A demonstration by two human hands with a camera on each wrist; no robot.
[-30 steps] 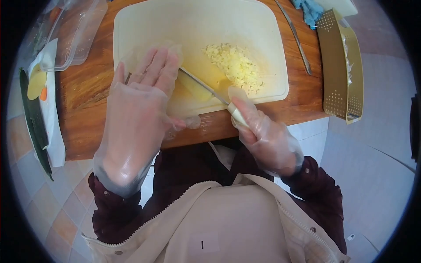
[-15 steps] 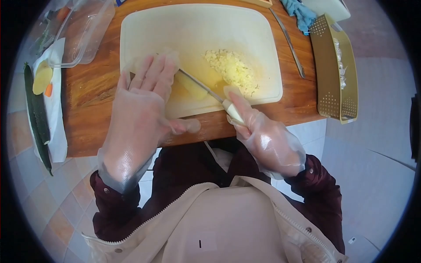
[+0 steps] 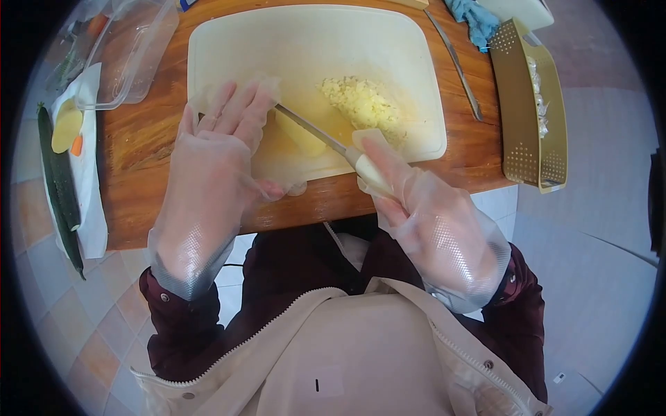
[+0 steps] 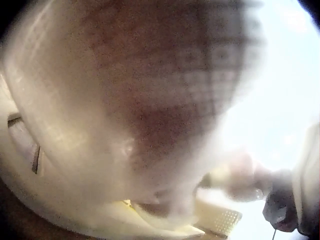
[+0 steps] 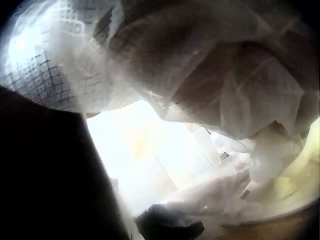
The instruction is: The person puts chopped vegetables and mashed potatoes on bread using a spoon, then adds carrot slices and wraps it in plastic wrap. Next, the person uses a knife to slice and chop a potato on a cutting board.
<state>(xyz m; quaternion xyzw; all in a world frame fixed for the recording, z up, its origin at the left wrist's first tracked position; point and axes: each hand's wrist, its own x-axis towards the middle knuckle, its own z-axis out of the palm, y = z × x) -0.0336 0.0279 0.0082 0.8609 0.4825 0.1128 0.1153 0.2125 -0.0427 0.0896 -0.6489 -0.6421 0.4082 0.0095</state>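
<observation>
My left hand [image 3: 211, 163], in a clear plastic glove, lies over the far part of a knife [image 3: 312, 126] with fingers straight and thumb out to the side. The blade runs under those fingers, and a dark bit of its end shows at their left. My right hand [image 3: 430, 201], also gloved, grips the knife's white handle [image 3: 371, 173] at the near edge of a white cutting board [image 3: 263, 35]. Along the near side of the blade shows a smooth yellow shape [image 3: 298, 136]. Finely chopped pale yellow bits [image 3: 357, 100] lie heaped beyond the blade.
At the left, cucumbers [image 3: 59, 180], a yellow slice [image 3: 67, 126] and an orange piece [image 3: 76, 145] lie by white paper [image 3: 91, 208]. A clear plastic container [image 3: 132, 62] stands behind. To the right are a long metal utensil [image 3: 454, 66], a blue cloth [image 3: 475, 24] and a tan basket [image 3: 520, 111].
My right hand and wrist have swung out to the right, still gripping the handle. My left hand has shifted slightly left. The chopped heap looks more bunched together.
</observation>
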